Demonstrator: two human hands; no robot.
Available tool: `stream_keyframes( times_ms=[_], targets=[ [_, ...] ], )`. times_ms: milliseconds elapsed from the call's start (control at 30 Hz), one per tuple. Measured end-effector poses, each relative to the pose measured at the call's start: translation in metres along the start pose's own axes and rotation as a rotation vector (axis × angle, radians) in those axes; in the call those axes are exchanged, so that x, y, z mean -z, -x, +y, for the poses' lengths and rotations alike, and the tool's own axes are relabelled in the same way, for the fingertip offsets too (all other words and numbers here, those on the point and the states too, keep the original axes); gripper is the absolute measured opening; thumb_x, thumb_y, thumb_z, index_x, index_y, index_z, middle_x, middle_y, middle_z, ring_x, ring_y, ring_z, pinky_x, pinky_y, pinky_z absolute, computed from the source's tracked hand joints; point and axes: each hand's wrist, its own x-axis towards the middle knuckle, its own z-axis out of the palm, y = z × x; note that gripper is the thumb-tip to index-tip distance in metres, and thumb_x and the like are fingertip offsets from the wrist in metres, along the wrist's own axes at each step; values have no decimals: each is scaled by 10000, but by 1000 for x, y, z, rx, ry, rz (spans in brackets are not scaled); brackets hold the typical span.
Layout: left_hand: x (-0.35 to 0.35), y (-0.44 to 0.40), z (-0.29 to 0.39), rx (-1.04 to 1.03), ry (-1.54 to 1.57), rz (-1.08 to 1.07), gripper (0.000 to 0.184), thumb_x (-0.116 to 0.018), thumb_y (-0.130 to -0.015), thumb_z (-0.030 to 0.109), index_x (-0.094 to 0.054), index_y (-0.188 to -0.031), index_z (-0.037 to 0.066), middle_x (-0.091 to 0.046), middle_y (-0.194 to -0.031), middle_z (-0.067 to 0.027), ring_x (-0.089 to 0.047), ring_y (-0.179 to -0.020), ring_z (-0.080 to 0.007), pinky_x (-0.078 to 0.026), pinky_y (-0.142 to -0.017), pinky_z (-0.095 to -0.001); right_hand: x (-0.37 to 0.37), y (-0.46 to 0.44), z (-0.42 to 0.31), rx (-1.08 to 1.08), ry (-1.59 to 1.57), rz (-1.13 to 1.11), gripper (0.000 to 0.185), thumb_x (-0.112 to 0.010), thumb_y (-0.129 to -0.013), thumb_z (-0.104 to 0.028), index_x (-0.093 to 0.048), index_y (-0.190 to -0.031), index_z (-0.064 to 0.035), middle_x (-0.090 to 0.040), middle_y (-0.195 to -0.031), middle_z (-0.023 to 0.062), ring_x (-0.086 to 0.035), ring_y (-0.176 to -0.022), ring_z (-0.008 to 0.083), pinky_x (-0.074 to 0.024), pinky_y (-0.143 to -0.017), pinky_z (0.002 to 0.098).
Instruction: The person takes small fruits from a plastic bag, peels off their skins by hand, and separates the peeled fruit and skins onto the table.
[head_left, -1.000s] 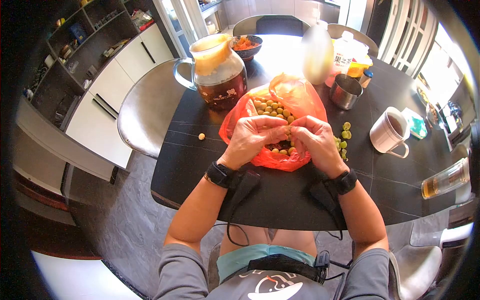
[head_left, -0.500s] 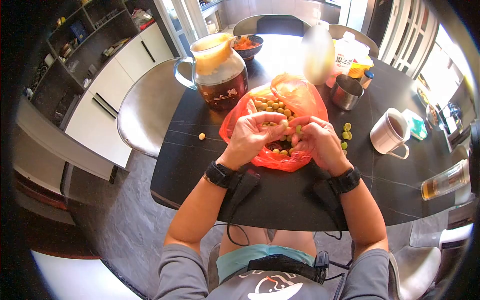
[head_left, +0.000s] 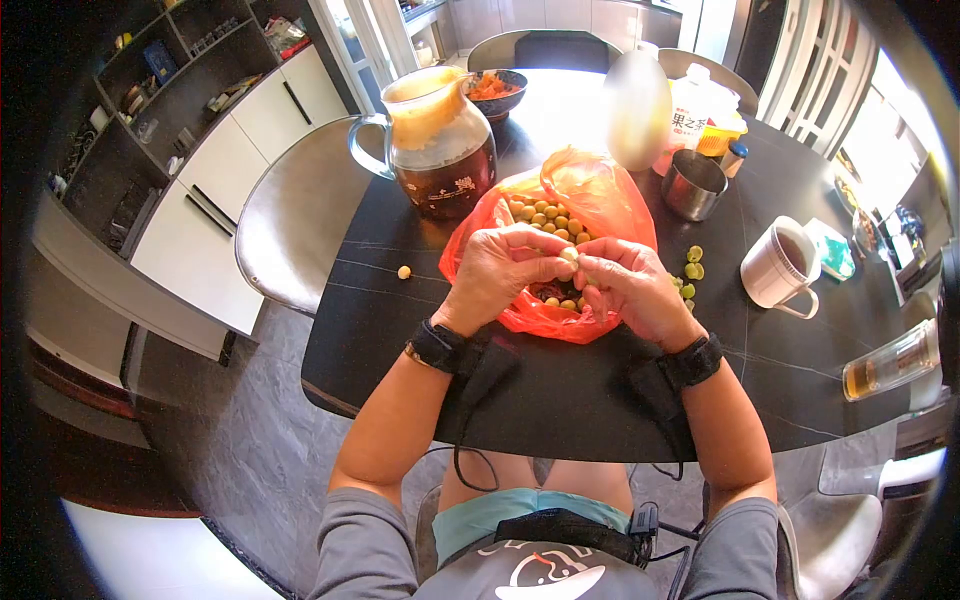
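Note:
Over an open red plastic bag (head_left: 600, 190), both hands meet at a small round pale green fruit (head_left: 569, 254). My left hand (head_left: 500, 272) pinches it between thumb and forefinger. The fingers of my right hand (head_left: 640, 290) are closed against its right side. Many similar yellowish-green fruits (head_left: 562, 223) lie inside the bag, partly hidden by my hands. Several green pieces (head_left: 694, 264), which look like skins, rest on the table just right of the bag. A single pale round fruit (head_left: 404, 272) sits on the table to the left.
The dark table (head_left: 370, 330) carries a glass pitcher of dark liquid (head_left: 445, 170), a bowl of orange food (head_left: 496, 95), a metal cup (head_left: 694, 186), a white mug (head_left: 778, 262) and a glass (head_left: 890, 362). A white bottle (head_left: 690, 105) stands at the back. Chairs surround the table.
My right hand has moved slightly left, bringing its fingers against the fruit in my left hand. Another green piece appears in the group right of the bag.

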Motion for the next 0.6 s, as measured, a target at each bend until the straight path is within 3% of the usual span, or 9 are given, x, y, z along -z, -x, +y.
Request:
stream_keyframes(
  times_ms=[200, 267, 367, 600],
  targets=[
    [-6, 1, 7, -52, -85, -1, 202, -683, -807, 19, -663, -1006, -11, -668, -887, -67, -637, -767, -114, -534, -709, -227, -1, 3, -5, -29, -16, -25, 234, -608, -902, -182, -589, -1028, 14, -609, -794, 24, -543, -548, 29, -461, -467, 156],
    [1, -4, -6, -270, -247, -66, 198, -681, -809, 24, -668, -1004, -13, -666, -894, -73, -639, -781, -117, -532, -706, -232, -1, 3, -6, -48, -9, -31, 225, -606, -903, -180, -591, -1017, 13, -608, -790, 25, -544, -544, 29, -460, -467, 156],
    [-2, -1, -3, -108, -131, -54, 201, -685, -806, 30, -672, -1001, -17, -655, -892, -73, -638, -783, -118, -528, -703, -237, 1, 3, -4, -53, 6, -27, 213, -604, -901, -172, -594, -1008, 12, -612, -785, 29, -547, -544, 32, -458, -467, 156],
    [-4, 1, 6, -139, -234, -62, 203, -699, -794, 46, -675, -980, -31, -656, -886, -72, -634, -782, -112, -523, -691, -230, 3, 2, 3, 52, 109, -41, 209, -599, -894, -153, -593, -1007, 22, -622, -759, 36, -549, -535, 45, -453, -462, 162]
  ],
)
